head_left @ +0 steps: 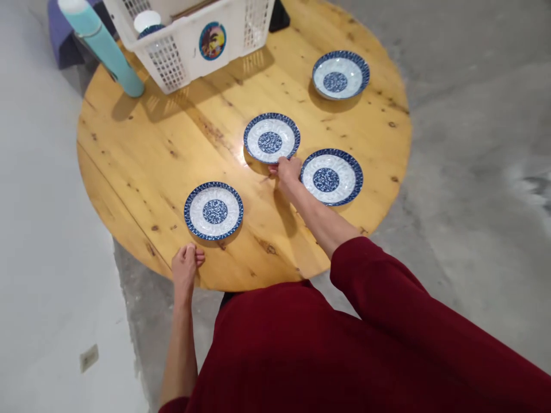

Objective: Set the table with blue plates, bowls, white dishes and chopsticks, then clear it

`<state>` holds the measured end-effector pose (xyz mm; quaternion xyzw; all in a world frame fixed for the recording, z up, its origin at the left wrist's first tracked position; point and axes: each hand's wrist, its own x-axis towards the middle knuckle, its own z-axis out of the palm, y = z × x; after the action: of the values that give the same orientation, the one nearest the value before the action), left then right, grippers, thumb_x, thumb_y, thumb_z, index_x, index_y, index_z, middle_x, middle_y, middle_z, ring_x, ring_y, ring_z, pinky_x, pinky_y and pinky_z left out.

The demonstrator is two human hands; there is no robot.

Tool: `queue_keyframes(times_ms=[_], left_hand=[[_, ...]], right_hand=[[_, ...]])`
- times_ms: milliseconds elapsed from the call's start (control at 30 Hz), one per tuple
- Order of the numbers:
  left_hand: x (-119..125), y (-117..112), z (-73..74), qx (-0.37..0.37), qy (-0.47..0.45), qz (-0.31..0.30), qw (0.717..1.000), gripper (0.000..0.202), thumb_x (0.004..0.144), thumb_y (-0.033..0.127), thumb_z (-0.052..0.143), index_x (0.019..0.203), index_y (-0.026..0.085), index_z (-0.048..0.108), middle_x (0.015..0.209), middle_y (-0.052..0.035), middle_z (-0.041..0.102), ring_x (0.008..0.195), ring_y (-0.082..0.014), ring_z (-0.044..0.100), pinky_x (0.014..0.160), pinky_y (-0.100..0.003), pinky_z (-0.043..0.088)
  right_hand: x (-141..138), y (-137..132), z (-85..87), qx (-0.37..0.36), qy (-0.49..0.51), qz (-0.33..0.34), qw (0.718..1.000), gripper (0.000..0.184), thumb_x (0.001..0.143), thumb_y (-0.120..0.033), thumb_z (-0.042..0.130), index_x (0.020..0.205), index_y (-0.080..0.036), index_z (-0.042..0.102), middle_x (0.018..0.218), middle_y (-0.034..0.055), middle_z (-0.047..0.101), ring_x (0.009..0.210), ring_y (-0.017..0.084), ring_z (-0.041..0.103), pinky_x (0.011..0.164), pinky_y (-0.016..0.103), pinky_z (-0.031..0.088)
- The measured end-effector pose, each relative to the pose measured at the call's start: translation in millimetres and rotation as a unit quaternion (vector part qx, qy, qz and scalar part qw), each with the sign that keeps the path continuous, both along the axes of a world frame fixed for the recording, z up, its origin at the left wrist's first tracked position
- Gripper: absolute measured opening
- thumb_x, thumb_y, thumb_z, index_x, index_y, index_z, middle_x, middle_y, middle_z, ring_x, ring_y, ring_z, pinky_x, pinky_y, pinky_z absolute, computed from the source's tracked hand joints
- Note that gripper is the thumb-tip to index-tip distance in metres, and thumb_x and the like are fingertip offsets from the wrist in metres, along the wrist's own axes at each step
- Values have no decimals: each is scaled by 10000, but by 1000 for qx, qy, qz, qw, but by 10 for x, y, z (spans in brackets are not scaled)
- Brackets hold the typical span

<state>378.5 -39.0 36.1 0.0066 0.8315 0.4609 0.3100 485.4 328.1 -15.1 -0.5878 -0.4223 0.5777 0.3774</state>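
Observation:
Several blue-and-white patterned plates lie on a round wooden table (142, 155). My right hand (287, 171) reaches across and its fingers pinch the near rim of the middle plate (271, 137). Just right of that hand lies another plate (331, 176). A third plate (213, 210) sits near the front edge, and one more plate (340, 74) lies far right. My left hand (186, 265) rests at the table's front edge, fingers curled closed with nothing visible in them, just below the near plate.
A white plastic basket (193, 43) with a round sticker stands at the table's far side, holding a white cup. A tall teal bottle (103, 46) stands at the far left beside it. Grey concrete floor surrounds the table.

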Motion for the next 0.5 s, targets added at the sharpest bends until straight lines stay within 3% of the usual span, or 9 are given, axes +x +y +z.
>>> queue_keyframes(times_ms=[100, 200, 367, 500], left_hand=[[128, -133, 55, -6, 14, 4, 1000, 342, 800, 475, 596, 877, 150, 674, 750, -41, 720, 622, -145, 679, 636, -271, 577], [202, -181, 179, 2, 68, 6, 998, 358, 830, 479, 577, 955, 162, 688, 805, -42, 734, 670, -157, 692, 671, -283, 579], [261, -24, 515, 55, 84, 25, 995, 461, 899, 554, 532, 1058, 147, 678, 892, -89, 745, 740, -176, 703, 714, -309, 583], [335, 7, 698, 79, 81, 2, 994, 519, 955, 613, 421, 1184, 187, 610, 1079, -116, 724, 888, -209, 702, 765, -332, 587]], right_hand=[[-21, -114, 174, -24, -9, -24, 999, 121, 843, -111, 500, 760, -190, 539, 578, 12, 609, 569, 174, 660, 506, 257, 553], [22, -413, 420, -26, 27, 32, 999, 95, 828, -122, 525, 764, -188, 549, 562, -3, 619, 525, 141, 634, 474, 205, 509], [209, -1156, 817, -31, 82, 215, 973, 54, 795, -161, 520, 812, -190, 563, 580, -26, 634, 496, 135, 603, 473, 212, 468], [398, -1706, 980, -18, 39, 365, 930, 66, 777, -189, 533, 728, -211, 494, 554, -62, 536, 505, 102, 499, 491, 201, 371]])
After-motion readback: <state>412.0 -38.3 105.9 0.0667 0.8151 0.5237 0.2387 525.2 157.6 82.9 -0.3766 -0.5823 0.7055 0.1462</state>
